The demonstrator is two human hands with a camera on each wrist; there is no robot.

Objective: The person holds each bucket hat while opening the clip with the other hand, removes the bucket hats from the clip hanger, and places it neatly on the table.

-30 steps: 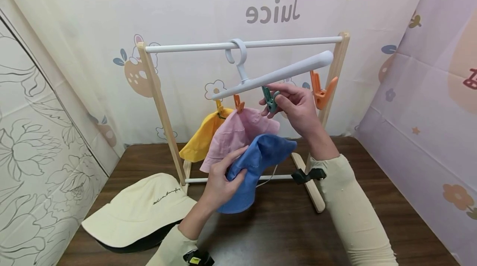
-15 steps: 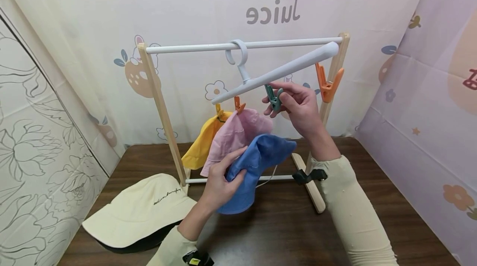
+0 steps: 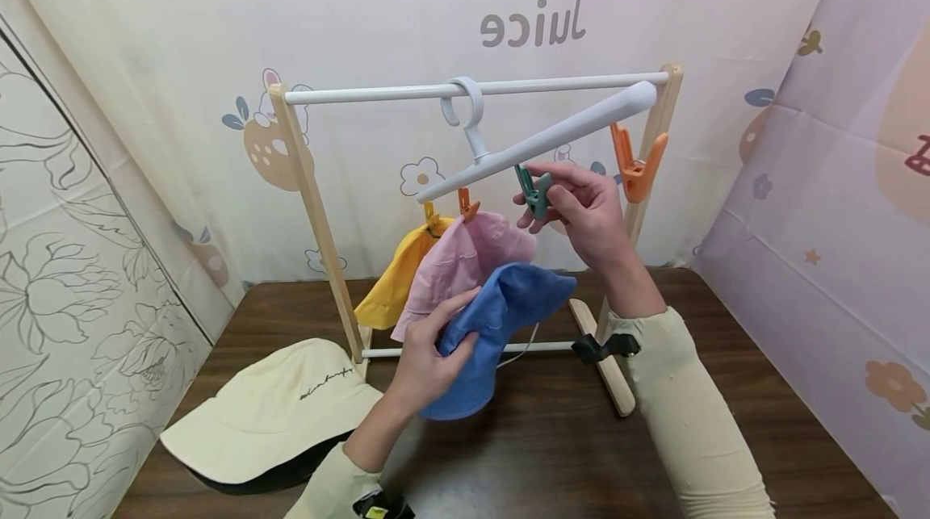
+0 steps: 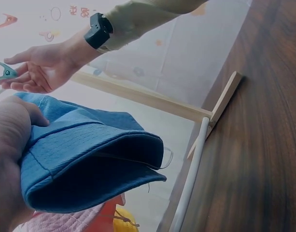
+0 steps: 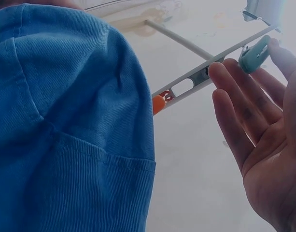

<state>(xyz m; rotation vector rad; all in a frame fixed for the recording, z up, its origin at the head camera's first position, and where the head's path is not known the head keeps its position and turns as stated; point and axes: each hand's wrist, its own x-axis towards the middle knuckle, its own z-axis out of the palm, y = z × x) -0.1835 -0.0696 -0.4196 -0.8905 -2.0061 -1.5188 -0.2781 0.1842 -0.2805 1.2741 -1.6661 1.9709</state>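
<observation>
My left hand (image 3: 434,345) grips a blue bucket hat (image 3: 508,305) by its brim in front of the rack; in the left wrist view the blue hat (image 4: 90,164) fills the frame beside that left hand (image 4: 7,154). My right hand (image 3: 552,190) pinches a teal clip (image 3: 535,194) that hangs under the tilted white hanger (image 3: 552,140). The right wrist view shows the teal clip (image 5: 254,54) at the fingertips (image 5: 220,72), the other fingers straight, with the blue hat (image 5: 65,125) close on the left.
The hanger hooks over the white rail (image 3: 363,90) of a wooden rack (image 3: 312,204). A pink hat (image 3: 465,257) and a yellow hat (image 3: 388,281) hang from clips; an orange clip (image 3: 634,165) hangs free. A cream hat (image 3: 276,406) lies on a black one at the table's left.
The hanger's right end has tipped upward, carrying the orange clip higher, and my right hand rose slightly with the teal clip. The left hand and blue hat have hardly moved.
</observation>
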